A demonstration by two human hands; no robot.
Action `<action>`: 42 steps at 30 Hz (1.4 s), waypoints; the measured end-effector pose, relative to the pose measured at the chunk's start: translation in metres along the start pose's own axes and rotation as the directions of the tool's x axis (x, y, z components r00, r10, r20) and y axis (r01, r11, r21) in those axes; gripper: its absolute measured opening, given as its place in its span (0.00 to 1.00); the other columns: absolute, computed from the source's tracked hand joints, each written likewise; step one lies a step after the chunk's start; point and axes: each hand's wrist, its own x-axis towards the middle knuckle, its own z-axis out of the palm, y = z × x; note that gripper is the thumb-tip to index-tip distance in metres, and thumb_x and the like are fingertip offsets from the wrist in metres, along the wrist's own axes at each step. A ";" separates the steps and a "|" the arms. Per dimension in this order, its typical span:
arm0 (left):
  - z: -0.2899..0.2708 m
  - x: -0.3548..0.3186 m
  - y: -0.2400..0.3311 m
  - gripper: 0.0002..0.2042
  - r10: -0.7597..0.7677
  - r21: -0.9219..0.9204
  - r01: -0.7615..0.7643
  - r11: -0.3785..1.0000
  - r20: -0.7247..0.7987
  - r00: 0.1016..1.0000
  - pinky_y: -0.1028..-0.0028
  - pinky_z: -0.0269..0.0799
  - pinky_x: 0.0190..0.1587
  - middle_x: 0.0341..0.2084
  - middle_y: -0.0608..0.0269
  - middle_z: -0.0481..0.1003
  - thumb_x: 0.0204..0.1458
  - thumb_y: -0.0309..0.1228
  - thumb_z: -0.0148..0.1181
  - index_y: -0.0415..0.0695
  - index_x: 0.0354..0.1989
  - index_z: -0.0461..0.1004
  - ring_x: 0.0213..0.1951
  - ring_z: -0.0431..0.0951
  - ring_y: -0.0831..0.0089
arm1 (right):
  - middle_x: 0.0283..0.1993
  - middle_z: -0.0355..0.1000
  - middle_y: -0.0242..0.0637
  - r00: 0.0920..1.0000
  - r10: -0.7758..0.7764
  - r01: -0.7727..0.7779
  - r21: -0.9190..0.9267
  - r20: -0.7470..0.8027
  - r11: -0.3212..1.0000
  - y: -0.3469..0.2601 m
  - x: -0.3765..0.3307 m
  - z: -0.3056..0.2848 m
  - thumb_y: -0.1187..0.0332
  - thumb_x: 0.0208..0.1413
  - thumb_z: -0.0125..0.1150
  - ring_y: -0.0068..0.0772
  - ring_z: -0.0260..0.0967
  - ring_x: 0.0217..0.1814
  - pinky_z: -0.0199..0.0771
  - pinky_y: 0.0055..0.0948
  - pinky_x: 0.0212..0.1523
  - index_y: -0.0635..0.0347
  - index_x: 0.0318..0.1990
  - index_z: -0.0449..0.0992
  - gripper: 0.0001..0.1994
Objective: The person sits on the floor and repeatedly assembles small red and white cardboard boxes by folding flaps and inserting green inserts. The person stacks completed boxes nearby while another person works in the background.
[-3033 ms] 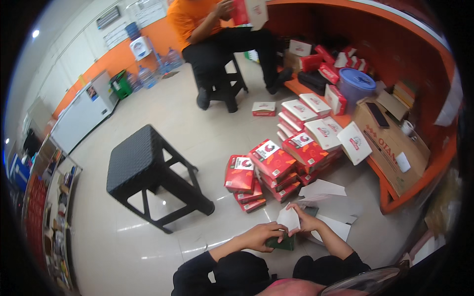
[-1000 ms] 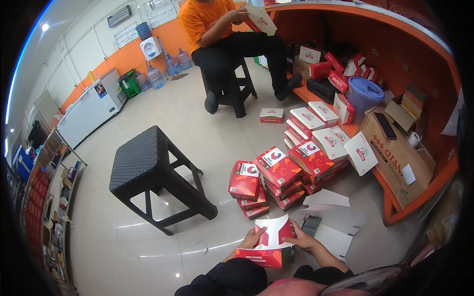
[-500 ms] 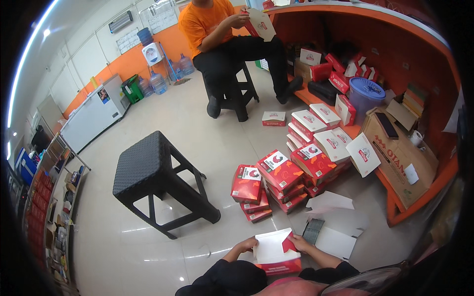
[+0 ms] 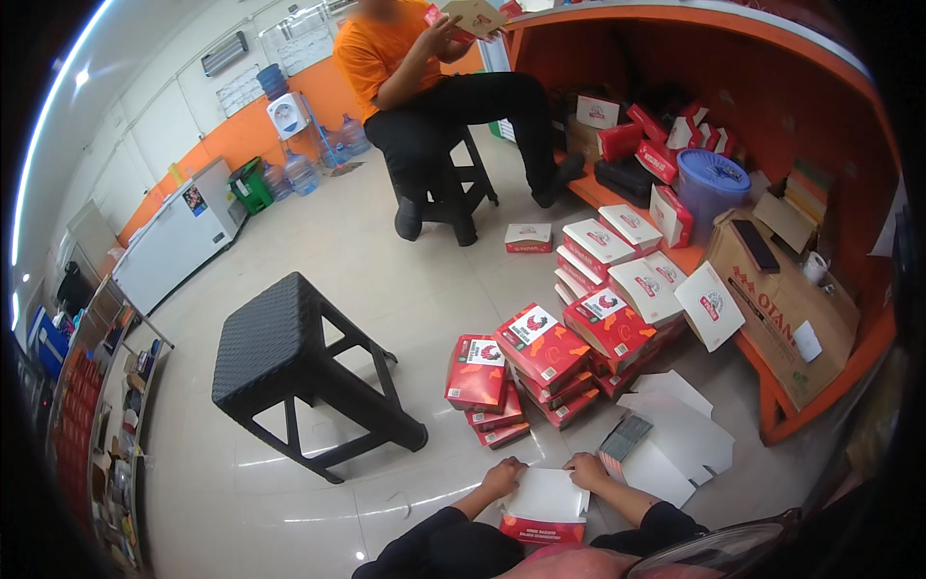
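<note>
One red-and-white box [image 4: 546,496] is lying just before my body; my left grip [image 4: 503,477] and right grip [image 4: 585,471] are pinching its far corners. White cardboard [image 4: 675,446] is lying to the right, red boxes [image 4: 542,343] are standing stacked beyond.

The glossy pale tiled floor [image 4: 241,516] carries a black textured plastic stool [image 4: 268,333], stacks of red-and-white cardboard boxes [image 4: 548,349], white cardboard sheets [image 4: 677,446] near them and, farther off, a lone red-and-white carton [image 4: 529,234].

Both hands [image 4: 503,477] on red-and-white box [image 4: 546,496]
</note>
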 end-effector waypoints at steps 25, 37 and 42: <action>-0.044 -0.066 0.012 0.04 -0.219 -0.240 0.087 0.967 -0.605 0.765 0.62 0.70 0.30 0.24 0.51 0.75 0.49 0.25 0.55 0.39 0.31 0.73 0.27 0.76 0.53 | 0.35 0.74 0.45 0.905 0.095 -0.044 0.131 -0.414 0.990 -0.033 -0.065 -0.043 0.65 0.52 0.54 0.45 0.71 0.38 0.70 0.40 0.39 0.58 0.33 0.77 0.09; 0.010 -0.072 0.041 0.11 -0.546 -0.815 0.026 0.579 -0.364 0.755 0.76 0.74 0.38 0.33 0.55 0.75 0.48 0.22 0.58 0.34 0.39 0.68 0.37 0.78 0.70 | 0.42 0.72 0.45 0.880 0.255 -0.048 0.460 -0.401 0.887 -0.048 -0.087 -0.002 0.79 0.51 0.52 0.41 0.73 0.44 0.74 0.32 0.41 0.62 0.51 0.66 0.18; 0.004 -0.074 0.051 0.13 -0.531 -0.863 -0.024 0.505 -0.333 0.779 0.74 0.73 0.45 0.40 0.53 0.72 0.48 0.21 0.58 0.32 0.42 0.67 0.41 0.75 0.70 | 0.49 0.69 0.47 0.863 0.253 0.059 0.584 -0.437 0.810 -0.075 -0.087 -0.031 0.82 0.51 0.50 0.41 0.71 0.48 0.73 0.31 0.43 0.59 0.52 0.65 0.20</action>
